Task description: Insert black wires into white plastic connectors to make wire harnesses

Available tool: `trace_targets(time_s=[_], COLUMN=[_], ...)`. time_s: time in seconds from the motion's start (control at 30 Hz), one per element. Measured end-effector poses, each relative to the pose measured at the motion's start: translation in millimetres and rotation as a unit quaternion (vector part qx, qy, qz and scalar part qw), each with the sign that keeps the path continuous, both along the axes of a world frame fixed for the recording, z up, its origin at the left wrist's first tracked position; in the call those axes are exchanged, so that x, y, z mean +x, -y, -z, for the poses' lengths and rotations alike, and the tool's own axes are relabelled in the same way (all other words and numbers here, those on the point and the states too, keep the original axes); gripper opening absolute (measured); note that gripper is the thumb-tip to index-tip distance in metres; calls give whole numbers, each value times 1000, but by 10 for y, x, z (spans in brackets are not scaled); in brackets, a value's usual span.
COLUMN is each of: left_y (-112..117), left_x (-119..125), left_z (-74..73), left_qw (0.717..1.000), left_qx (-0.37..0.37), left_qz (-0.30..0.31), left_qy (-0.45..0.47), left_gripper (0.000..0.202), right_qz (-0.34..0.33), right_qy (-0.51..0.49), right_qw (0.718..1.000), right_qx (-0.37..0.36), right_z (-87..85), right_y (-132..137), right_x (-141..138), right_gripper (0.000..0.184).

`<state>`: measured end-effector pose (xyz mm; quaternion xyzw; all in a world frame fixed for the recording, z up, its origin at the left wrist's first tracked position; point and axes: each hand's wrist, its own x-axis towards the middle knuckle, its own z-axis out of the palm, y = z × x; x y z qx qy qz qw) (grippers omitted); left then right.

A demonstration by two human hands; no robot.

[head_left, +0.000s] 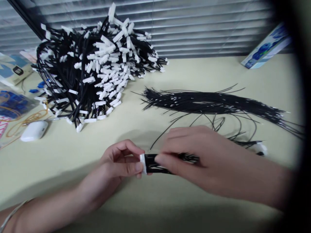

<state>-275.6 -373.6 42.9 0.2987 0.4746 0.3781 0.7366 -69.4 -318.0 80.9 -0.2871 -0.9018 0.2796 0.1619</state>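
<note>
Between thumb and fingers, my left hand (121, 165) pinches a white connector housing (143, 163). A flat row of black wires (152, 164) runs out of the housing toward the right. My right hand (194, 155) is closed over these wires a little way from the connector, thumb and fingertips pressed together; part of the wires passes under it. Exactly which wire its fingertips grip is hidden. Behind the right hand lies a long bundle of loose black wires (209, 103) with bare metal ends. Several single wires trail from it toward my hands.
A big heap of black cables with white connectors (104, 64) fills the back left. At left are a white earbud case (34, 131) and a bag of blue parts (14, 105). A blue and white box (266, 48) stands at back right, before the window blinds (194, 29).
</note>
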Motion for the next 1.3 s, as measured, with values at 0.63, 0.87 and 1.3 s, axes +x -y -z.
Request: trace_targets(time_s=[0.63,0.87,1.3], left_y=[-2,-1,7], left_x=[20,21,-17], left_z=[-39,-15,-5], left_qw=[1000,1000,999], left_qx=[-6,2,10], left_qz=[6,-16,-39], left_qy=[-23,-15,26], left_gripper=[15,13,12], right_qz=[-30,57,-15], right_qy=[170,11,1], right_qw=[951,987,970], right_qx=[257,150,243], right_z=[372,43,-34], right_y=[-257,-76,147], right_x=[68,118,14], right_gripper=[15,16,21])
